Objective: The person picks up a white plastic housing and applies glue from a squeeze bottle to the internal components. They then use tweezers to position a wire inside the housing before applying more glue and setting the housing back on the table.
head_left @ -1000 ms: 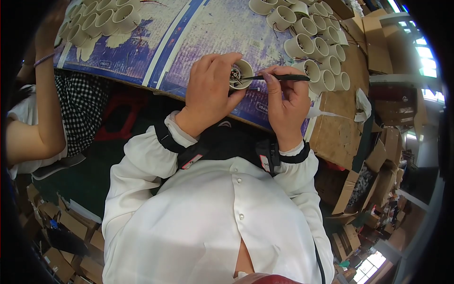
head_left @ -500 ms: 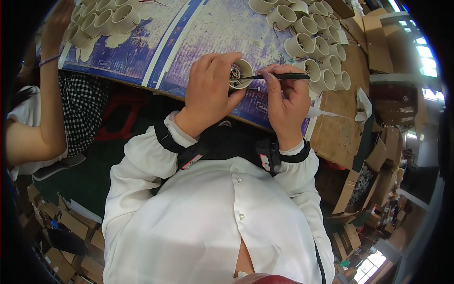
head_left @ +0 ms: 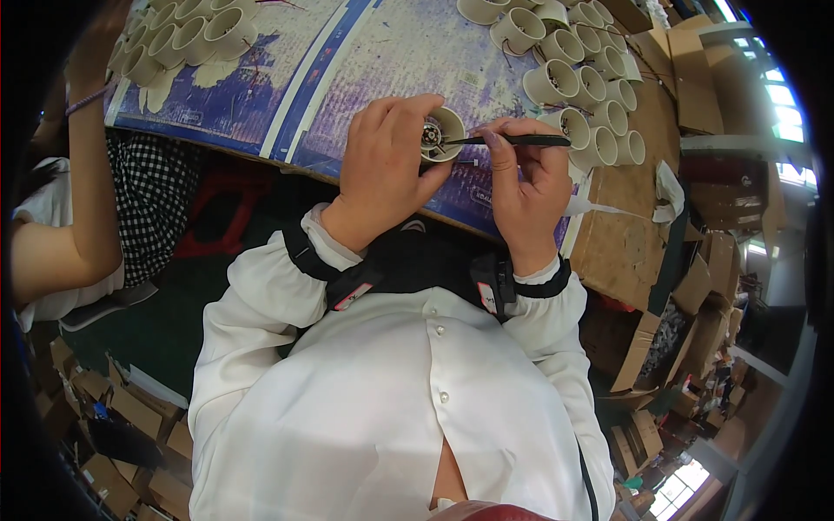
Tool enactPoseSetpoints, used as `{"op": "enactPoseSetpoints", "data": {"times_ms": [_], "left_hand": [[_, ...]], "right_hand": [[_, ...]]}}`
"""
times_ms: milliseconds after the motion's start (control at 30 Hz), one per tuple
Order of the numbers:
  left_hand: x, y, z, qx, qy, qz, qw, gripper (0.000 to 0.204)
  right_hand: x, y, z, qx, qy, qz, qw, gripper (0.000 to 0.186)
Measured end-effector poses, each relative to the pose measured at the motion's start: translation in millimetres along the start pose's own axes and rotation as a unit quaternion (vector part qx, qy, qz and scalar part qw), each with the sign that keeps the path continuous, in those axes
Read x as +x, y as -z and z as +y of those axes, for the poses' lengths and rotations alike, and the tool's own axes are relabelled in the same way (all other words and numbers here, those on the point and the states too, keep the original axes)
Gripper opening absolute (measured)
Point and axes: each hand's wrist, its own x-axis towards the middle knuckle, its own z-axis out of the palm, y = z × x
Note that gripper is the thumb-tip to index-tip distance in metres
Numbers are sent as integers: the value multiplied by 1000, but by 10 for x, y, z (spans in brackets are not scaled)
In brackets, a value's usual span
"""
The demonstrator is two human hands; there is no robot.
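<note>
The wearer's torso, in a white buttoned shirt (head_left: 382,391), occupies the lower centre. A black band (head_left: 308,250) encircles the left wrist. The left hand (head_left: 384,169) grasps a white cup (head_left: 453,124) from its left side, thumb at the near rim. The cup is located at the near edge of the table (head_left: 373,65), its opening turned toward the wearer. A round metallic part (head_left: 431,135) sits inside the cup. The right hand (head_left: 528,178) pinches a slim black tool (head_left: 532,140) between thumb and fingers; its tip enters the cup opening. Whether the tip contacts the part cannot be determined. Further away, similar cups stand grouped at right (head_left: 562,45) and at left (head_left: 193,39). A co-worker's arm (head_left: 94,204) is raised at the table's left end.
</note>
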Motion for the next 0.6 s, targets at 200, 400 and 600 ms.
{"op": "enactPoseSetpoints", "data": {"times_ms": [200, 400, 600], "left_hand": [[-1, 1, -7, 5, -1, -5, 1000, 64], [5, -4, -2, 5, 6, -7, 1000, 64], [6, -7, 4, 1, 5, -4, 1000, 63]], "right_hand": [[6, 6, -15, -36, 6, -6, 999, 19], [18, 3, -65, -83, 19, -18, 996, 18], [-27, -19, 20, -27, 38, 16, 999, 16]]}}
